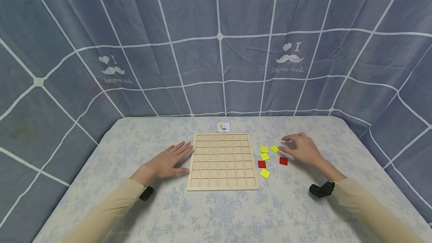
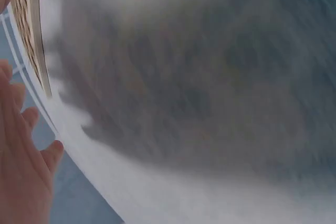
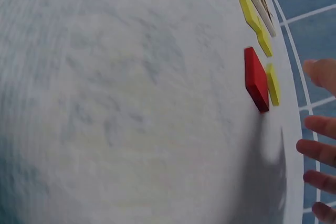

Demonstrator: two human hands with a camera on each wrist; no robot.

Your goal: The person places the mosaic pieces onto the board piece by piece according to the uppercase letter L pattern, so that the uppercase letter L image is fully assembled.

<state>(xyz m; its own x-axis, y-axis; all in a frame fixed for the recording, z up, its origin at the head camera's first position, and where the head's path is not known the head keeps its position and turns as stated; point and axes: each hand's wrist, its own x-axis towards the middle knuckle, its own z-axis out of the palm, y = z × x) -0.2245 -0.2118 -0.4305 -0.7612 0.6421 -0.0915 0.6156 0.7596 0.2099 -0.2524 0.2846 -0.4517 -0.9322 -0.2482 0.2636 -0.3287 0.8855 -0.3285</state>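
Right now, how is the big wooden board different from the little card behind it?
The wooden board is much bigger; the card is tiny beside it.
The wooden board is pale tan, while the card is mostly white.
The wooden board's squares are all plain, but the card has some yellow and red ones.
Both are marked into a grid of squares.
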